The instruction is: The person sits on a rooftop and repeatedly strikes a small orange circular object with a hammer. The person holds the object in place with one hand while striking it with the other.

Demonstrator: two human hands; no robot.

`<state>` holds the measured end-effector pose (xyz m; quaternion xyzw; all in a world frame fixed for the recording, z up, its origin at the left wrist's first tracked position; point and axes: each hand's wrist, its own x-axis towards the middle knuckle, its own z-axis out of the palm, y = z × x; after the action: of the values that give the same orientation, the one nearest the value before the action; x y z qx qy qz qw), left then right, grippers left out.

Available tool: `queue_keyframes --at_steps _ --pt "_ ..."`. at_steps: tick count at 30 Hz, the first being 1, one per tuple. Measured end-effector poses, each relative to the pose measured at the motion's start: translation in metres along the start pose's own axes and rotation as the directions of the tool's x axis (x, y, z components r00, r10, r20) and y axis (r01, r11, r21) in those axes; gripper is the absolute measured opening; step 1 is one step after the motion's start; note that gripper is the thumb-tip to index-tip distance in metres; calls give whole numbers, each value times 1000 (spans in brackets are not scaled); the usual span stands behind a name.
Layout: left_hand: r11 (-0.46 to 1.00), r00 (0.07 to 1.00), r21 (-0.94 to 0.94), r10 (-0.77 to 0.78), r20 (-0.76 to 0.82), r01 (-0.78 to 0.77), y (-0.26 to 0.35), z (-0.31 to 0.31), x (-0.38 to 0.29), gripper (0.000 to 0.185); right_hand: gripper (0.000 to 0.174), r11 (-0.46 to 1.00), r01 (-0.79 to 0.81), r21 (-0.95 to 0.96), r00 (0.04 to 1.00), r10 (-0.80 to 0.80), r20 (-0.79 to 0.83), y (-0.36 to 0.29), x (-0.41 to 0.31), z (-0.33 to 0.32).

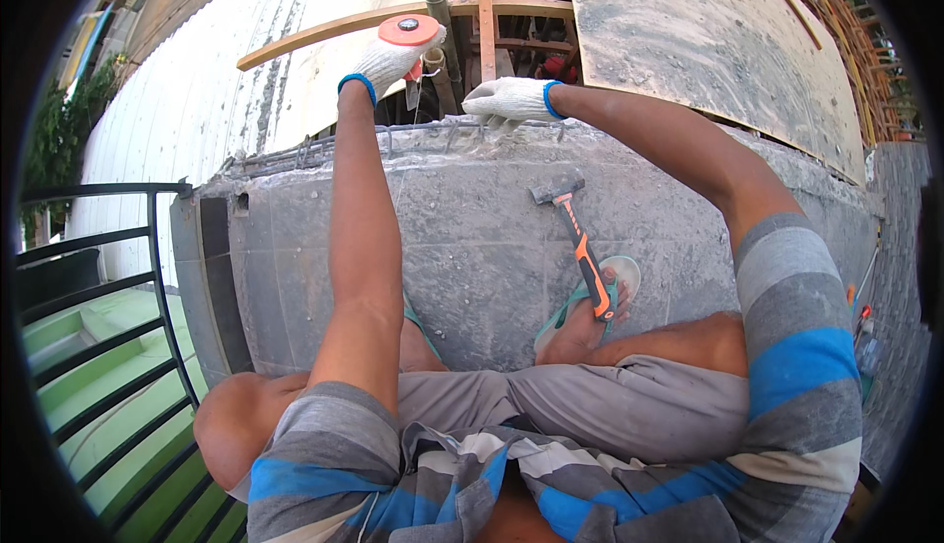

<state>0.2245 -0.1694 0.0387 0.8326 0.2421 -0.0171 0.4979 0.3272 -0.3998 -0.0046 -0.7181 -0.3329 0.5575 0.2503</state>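
Observation:
My left hand (398, 52), in a white knit glove with a blue cuff, grips an orange reel (408, 29) beyond the slab's broken far edge. A thin line hangs down from the reel. At the same edge, my right hand (505, 102) wears a matching glove, its fingers bent and pointing left; whether it pinches the line cannot be made out. A sledge hammer (582, 248) with an orange and black handle lies on the concrete slab (472, 248), its handle end over my right sandalled foot. Steel rebar (310, 152) shows along the broken edge.
Beyond the edge stand bamboo poles (436, 8) and timber beams (484, 19) over a deep gap. A dusty plywood sheet (708, 49) lies at right, corrugated roofing (184, 93) at left. A black metal railing (156, 248) runs along my left. Part of something red shows below the beams.

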Motion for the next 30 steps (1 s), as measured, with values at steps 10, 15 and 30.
queue_keyframes --at_steps 10,15,30 --pt "998 997 38 51 62 -54 29 5 -7 49 102 938 -28 345 989 -25 147 -40 1 29" --pt "990 994 -85 111 19 -109 28 13 -9 59 92 902 -27 430 968 -84 236 -43 -3 39" --pt "998 993 61 -23 -119 30 17 -7 -10 51 39 884 -79 460 959 193 -206 14 6 10"
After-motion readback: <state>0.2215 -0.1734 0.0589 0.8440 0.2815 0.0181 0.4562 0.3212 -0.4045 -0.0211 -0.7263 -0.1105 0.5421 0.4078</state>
